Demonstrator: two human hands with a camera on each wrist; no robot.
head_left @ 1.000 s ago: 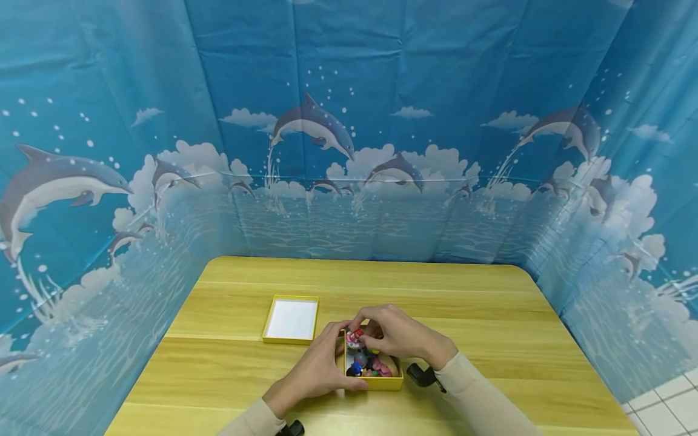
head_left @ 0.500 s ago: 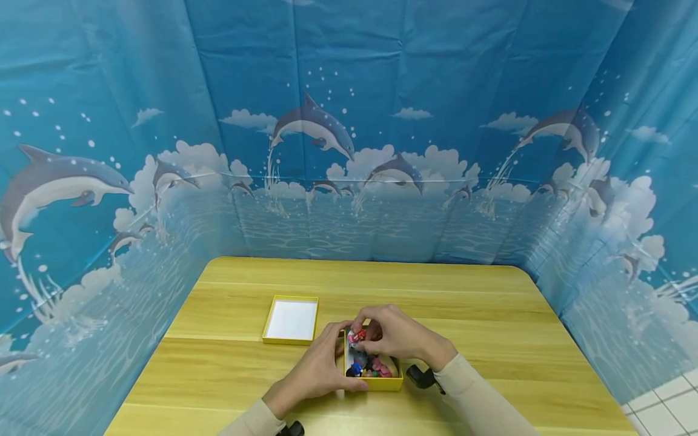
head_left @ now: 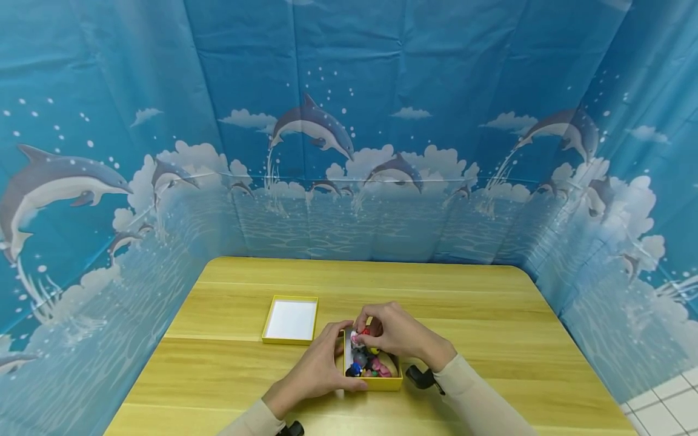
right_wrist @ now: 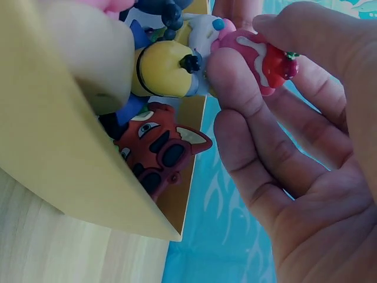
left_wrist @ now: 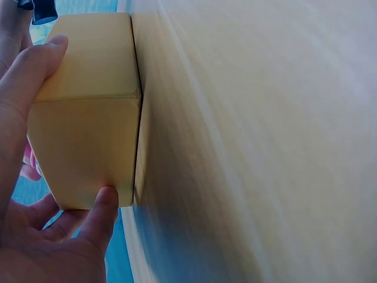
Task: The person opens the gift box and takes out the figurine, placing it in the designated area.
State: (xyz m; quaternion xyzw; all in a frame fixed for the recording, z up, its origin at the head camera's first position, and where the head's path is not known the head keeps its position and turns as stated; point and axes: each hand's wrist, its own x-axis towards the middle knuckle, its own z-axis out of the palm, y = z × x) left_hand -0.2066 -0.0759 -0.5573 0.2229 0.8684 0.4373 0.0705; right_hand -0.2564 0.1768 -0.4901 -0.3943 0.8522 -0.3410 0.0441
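Note:
A yellow open-topped box [head_left: 384,384] packed with small toy figures stands on the table. My left hand [head_left: 316,366] grips it, thumb on the near wall, fingers around the left and far sides; the left wrist view shows the plain outer walls of the box [left_wrist: 88,141]. With thumb and fingertips, my right hand [head_left: 400,333] pinches a pink figurine with a red top [right_wrist: 274,65] over the box's far end. Close to it, in the right wrist view, are a yellow figurine [right_wrist: 165,68] and a fox figurine with sunglasses [right_wrist: 162,141] inside the box. The right hand hides some contents.
A shallow yellow lid [head_left: 290,321] with a white inside lies to the left of the box. The wooden table [head_left: 463,303] is bordered by a blue dolphin-print curtain [head_left: 349,224] at the back and sides.
The right hand has lifted slightly and tilted the pink figurine a little to the right. More of a yellow figurine shows beneath it. The left hand and the box stay put.

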